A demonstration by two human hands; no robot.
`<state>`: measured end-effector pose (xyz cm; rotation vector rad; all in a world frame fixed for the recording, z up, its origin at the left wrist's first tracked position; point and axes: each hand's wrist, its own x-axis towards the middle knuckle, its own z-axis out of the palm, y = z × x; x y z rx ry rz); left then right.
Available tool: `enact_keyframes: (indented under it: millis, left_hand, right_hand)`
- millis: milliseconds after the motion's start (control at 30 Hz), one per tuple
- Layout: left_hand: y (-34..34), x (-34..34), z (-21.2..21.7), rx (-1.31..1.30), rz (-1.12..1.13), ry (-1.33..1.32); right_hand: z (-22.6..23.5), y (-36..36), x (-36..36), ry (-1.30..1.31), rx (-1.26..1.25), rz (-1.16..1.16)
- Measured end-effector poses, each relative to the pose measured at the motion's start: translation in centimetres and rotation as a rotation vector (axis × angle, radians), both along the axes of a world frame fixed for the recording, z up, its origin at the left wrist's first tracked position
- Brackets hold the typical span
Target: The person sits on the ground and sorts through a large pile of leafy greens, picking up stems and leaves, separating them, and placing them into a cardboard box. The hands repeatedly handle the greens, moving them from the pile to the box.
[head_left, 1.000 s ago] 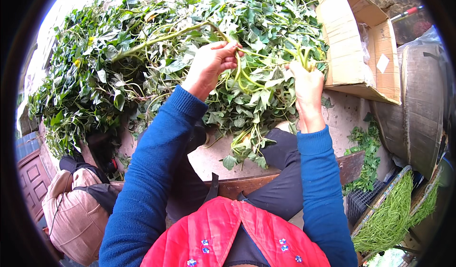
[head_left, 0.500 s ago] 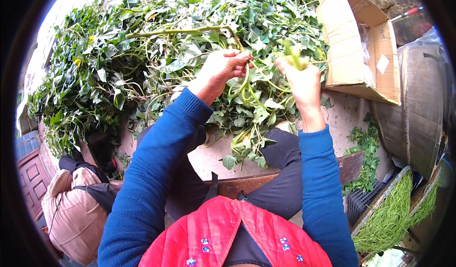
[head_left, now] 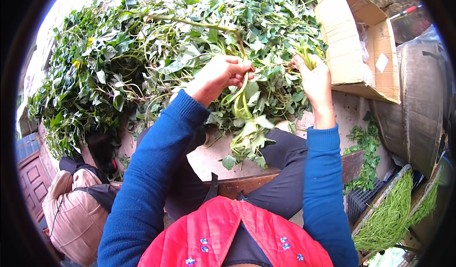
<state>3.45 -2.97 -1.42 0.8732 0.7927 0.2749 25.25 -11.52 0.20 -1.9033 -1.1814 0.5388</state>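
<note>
Seen from above, a person's left hand [head_left: 221,77] pinches a long green vine [head_left: 199,24] between thumb and fingertips, its grip pressed together. From there the vine bends up and away to the left; below the hand, loops hang toward the knees, and the leafy lower end is too blurred to separate from the leaves behind it. The right hand [head_left: 315,79], well apart, has its grip closed around a short bunch of stems [head_left: 306,57]; the palm side is turned away, and the lower part of the bunch is hidden in the fist. Beneath both hands spreads a big leafy pile [head_left: 156,53], its far edge washed out by glare and cut off at the top. Just right of the right hand, an open cardboard box [head_left: 338,39] bounds the space; its inside is only partly visible. Between the pile and a wooden plank [head_left: 350,166], a pale strip of floor [head_left: 209,163] shows, partly covered by dark trousers [head_left: 278,191]. At lower right, a basket of thin green stems [head_left: 387,219] runs toward the dark lens rim. At lower left, another person [head_left: 78,215] in pink is partly cropped.
</note>
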Motion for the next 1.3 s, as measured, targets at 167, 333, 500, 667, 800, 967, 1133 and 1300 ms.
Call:
enact_keyframes:
  millis: [167,333,500,667,800,967,1133,1300]
  left_hand:
    - [0.5,0.0,0.7,-0.023,0.291,-0.132]
    - [0.8,0.1,-0.1,-0.006,0.29,-0.185]
    - [0.4,0.1,1.0,0.108,0.04,-0.052]
    - [0.4,-0.1,0.5,0.281,0.046,-0.034]
    - [1.4,-0.3,-0.6,0.39,0.221,0.031]
    - [1.9,-0.3,-0.6,0.495,0.313,0.203]
    - [1.9,-0.5,-0.5,0.515,0.379,0.165]
    - [1.6,-0.2,-0.4,0.531,0.409,0.115]
  right_hand:
    - [2.3,-0.8,-3.0,0.507,-0.363,0.236]
    - [2.5,-1.4,-5.3,0.726,-0.371,0.406]
    - [1.0,-1.5,-4.8,0.674,-0.328,0.318]
    - [1.4,-1.4,-4.3,0.581,-0.188,0.16]
    - [2.6,-1.7,-2.7,0.55,0.009,0.149]
    - [2.3,-2.5,-4.0,0.23,0.167,0.368]
    - [2.0,-2.0,-4.2,0.033,-0.175,0.415]
    - [0.8,-1.9,-4.3,0.041,-0.152,0.353]
